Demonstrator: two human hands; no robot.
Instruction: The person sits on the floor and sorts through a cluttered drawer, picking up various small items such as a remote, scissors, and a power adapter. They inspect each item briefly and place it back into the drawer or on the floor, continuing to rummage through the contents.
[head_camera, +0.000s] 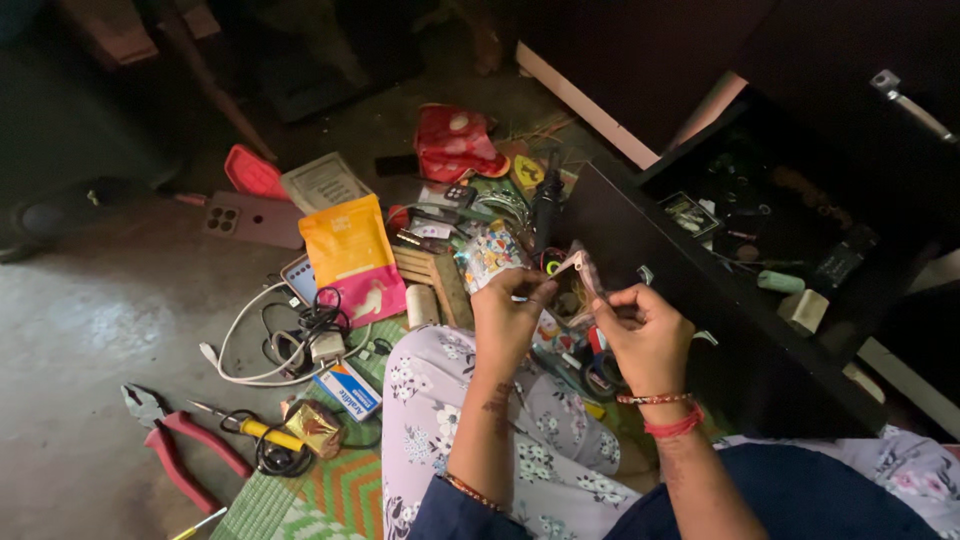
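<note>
Head view looks down on a person seated on the floor (90, 330), both hands raised over the lap so the work sits close to the eyes. The left hand (507, 318) and right hand (645, 335) each pinch an end of a small pale pink strip (583, 266) — fingers pressed together on it, held taut between them. Tools lie within reach: red-handled pliers (170, 445), a tangled white cable (265, 340), an orange pouch (352, 255). An open dark drawer (760, 230) stands just beside the right hand.

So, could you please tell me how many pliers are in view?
1: red-handled pliers on the floor at lower left, beside the yellow-handled tool. More may be hidden in the clutter.
</note>
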